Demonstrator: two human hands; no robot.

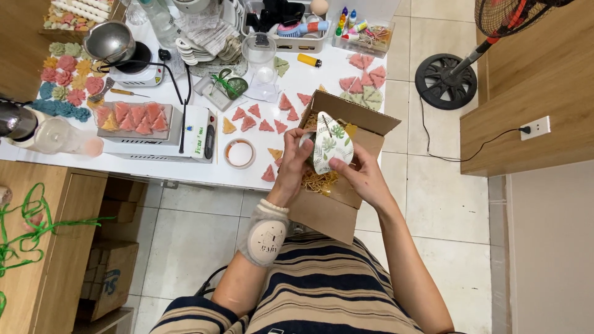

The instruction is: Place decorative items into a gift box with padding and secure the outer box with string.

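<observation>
Both my hands hold a small packet [329, 147] wrapped in white paper with green leaf prints, over an open cardboard box [339, 204] that rests on my lap against the table edge. My left hand [293, 162] grips the packet's left side and my right hand [355, 174] pinches its lower right edge. Yellow shredded paper filling [318, 182] shows inside the box under the packet. Pink and orange triangular pieces [265, 125] lie on the white table [185, 170] just left of the box.
A tape roll [240, 153] sits near the table's front edge. A white scale-like device [185, 139] carries a tray of pink triangles [133, 117]. Flower-shaped pieces [62, 80], a pot on a hot plate [111, 42], a basket of tools [297, 31], a floor fan [447, 80].
</observation>
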